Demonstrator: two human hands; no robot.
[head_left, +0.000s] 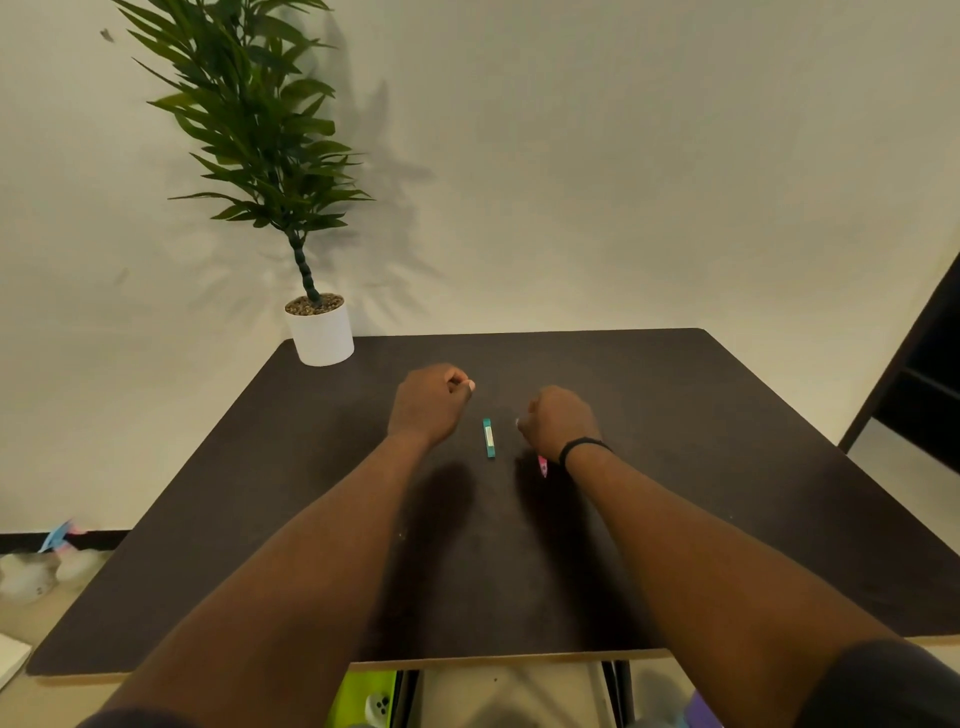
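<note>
Two grips hover over a dark desk (727, 493), with a teal stick between them. At the far left corner of the desk stands a plant (260, 130) in a white pot (322, 338), close to the pale wall; the stem leans left and the leaves spread high above the pot.

Right of the pot, towards the middle of the desk, is the left grip (434, 400). It is clenched, knuckles up, the thumb tip pressed against the forefinger. A pale spot shows at that pinch, too small to tell whether it is a nail or some small thing.

Just right of it, and slightly nearer, the teal stick (489, 438) lies flat on the desk. It runs near to far, has a pale label along its top, and is clear of both grips.

Right again, the right grip (558, 421) is curled, grasping a pink stick (542, 466). Only the near end of that stick shows, poking out below the grip beside the wrist; the rest is hidden. A black band (582, 447) circles that wrist.

Both forearms reach in from the near edge and cast dark shadows on the desk. At the far right, beyond the desk, stands a dark shelf (930, 374).
</note>
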